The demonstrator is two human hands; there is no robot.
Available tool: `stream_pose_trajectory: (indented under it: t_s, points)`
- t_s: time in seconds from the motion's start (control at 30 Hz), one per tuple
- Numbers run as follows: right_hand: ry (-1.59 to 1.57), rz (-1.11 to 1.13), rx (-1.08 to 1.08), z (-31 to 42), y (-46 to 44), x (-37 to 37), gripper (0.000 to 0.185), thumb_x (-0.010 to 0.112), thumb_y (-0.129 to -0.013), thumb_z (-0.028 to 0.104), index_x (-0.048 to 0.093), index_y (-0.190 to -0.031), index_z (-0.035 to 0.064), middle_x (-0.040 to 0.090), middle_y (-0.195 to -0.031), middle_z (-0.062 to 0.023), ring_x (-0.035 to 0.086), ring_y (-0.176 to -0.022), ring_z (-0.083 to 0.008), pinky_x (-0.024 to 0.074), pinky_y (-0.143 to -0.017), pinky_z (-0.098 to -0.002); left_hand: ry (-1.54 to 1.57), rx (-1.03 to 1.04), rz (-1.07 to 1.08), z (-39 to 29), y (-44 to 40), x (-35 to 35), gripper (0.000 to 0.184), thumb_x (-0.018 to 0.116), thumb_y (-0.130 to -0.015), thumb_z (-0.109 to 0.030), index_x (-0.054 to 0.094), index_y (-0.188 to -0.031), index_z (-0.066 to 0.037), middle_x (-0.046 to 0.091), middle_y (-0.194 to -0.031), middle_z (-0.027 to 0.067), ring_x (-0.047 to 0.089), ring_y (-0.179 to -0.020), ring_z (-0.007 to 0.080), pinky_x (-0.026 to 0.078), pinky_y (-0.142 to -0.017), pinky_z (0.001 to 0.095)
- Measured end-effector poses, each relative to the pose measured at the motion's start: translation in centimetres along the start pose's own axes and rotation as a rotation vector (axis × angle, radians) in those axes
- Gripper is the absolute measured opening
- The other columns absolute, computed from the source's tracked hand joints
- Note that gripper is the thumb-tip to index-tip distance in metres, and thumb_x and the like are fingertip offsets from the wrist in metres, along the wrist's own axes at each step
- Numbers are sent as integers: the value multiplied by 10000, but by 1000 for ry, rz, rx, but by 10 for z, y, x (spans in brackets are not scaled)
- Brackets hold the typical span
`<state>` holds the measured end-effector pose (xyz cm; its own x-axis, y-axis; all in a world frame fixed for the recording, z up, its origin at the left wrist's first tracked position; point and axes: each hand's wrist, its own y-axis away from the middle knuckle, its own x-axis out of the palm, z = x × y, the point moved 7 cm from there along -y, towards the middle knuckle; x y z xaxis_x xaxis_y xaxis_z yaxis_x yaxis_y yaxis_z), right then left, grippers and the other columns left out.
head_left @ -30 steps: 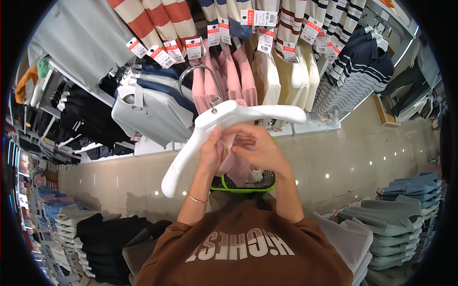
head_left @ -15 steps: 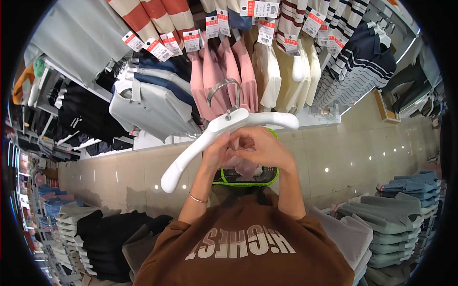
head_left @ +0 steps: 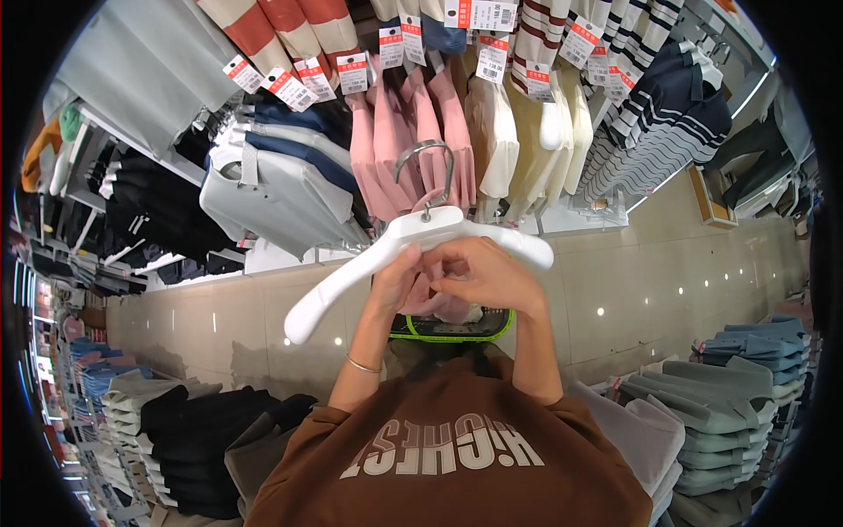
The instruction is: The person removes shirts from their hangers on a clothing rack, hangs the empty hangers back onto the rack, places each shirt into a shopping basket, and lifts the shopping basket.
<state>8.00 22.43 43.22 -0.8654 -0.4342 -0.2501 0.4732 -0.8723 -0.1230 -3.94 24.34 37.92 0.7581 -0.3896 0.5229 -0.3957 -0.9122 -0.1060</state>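
A white clothes hanger (head_left: 338, 283) with a metal hook is held up in front of my chest, tilted with its left arm lower. My left hand (head_left: 393, 279) closes round its middle from below, the thumb lying along it. Behind the hanger, my right hand (head_left: 487, 274) has its fingers curled and pinched at thin pink fabric (head_left: 426, 302) bunched between both hands. The fabric hangs below the hanger, and its full shape is hidden. Under my hands is a black basket with a green rim (head_left: 457, 337), partly covered by the fabric and my wrists.
Ahead stands a rack of hanging pink tops (head_left: 421, 167), cream tops (head_left: 496, 140) and striped tops (head_left: 654, 132), with price tags (head_left: 492, 57) above. Grey tops (head_left: 272, 198) hang at left. Folded clothes lie in stacks at lower left (head_left: 206, 448) and lower right (head_left: 724, 422).
The hanger has tipped slightly; its hook has shifted to the right and its left end has moved a little left and up. Both hands stay nearly in place.
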Motion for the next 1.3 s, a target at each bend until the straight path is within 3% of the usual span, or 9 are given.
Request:
stream_pose_trajectory:
  t_s: [0.1, 0.2, 0.3, 0.5, 0.63, 0.8, 1.0, 1.03, 1.3]
  points:
    - [17, 12, -20, 4, -1, 1, 271, 646, -715, 120, 637, -941, -30, 618, -742, -144, 604, -681, -245, 470, -653, -346, 23, -40, -12, -2, 0, 5, 608, 613, -878, -374, 422, -1317, 0, 519, -1295, 136, 495, -1199, 250, 361, -1037, 398]
    - [56, 14, -15, 6, -2, 0, 279, 649, -714, 128, 641, -948, -24, 627, -751, -142, 607, -690, -247, 469, -658, -347, 44, 3, -54, -2, 0, 2, 610, 629, -878, -343, 414, -1323, 15, 538, -1260, 162, 564, -1114, 273, 474, -935, 417]
    - [76, 53, 3, 9, -3, 0, 287, 656, -713, 135, 645, -957, -17, 632, -757, -141, 606, -692, -253, 466, -663, -349, 46, -40, -30, -3, 3, 7, 607, 621, -876, -374, 428, -1312, 2, 531, -1281, 141, 505, -1189, 248, 372, -1031, 393]
    - [108, 71, -33, 9, 0, -1, 299, 670, -722, 143, 644, -971, -21, 668, -838, -153, 649, -790, -261, 493, -733, -340, 48, 60, -80, 5, 2, -5, 527, 610, -900, -275, 440, -1302, 20, 555, -1236, 160, 581, -1080, 264, 481, -922, 382]
    - [31, 117, -2, 3, 0, 1, 287, 678, -735, 121, 637, -975, -31, 687, -915, -162, 672, -871, -261, 503, -802, -330, 36, -5, -61, 7, 4, -5, 510, 612, -898, -247, 449, -1295, 28, 554, -1237, 155, 567, -1103, 253, 446, -966, 369]
    - [34, 177, 54, 9, 5, -2, 253, 679, -764, 84, 616, -979, -34, 691, -915, -125, 681, -841, -196, 524, -758, -299, -125, 84, -36, 1, 0, -3, 511, 600, -900, -233, 438, -1307, 29, 553, -1244, 159, 567, -1107, 248, 432, -980, 370]
    - [-109, 102, 84, 12, 14, -19, 266, 714, -742, 90, 616, -970, -8, 693, -873, -109, 667, -753, -145, 519, -649, -260, 170, 107, -128, -3, -1, -15, 501, 604, -903, -305, 437, -1260, 6, 577, -1190, 144, 584, -1094, 278, 456, -964, 405]
    - [-105, 68, 71, 13, 15, -24, 275, 723, -736, 92, 617, -970, -3, 692, -872, -106, 662, -738, -136, 516, -635, -253, 83, 109, -173, -4, -1, -16, 565, 578, -894, -461, 452, -1248, -40, 584, -1161, 125, 575, -1096, 282, 459, -948, 457]
    - [75, -27, 19, 10, 41, -28, 546, 808, -680, 158, 548, -1145, 41, 635, -896, -55, 603, -812, -143, 493, -758, -294, 198, 94, -246, -3, -4, -20, 672, 426, -892, -625, 475, -1225, -43, 613, -1113, 113, 600, -1039, 306, 459, -943, 474]
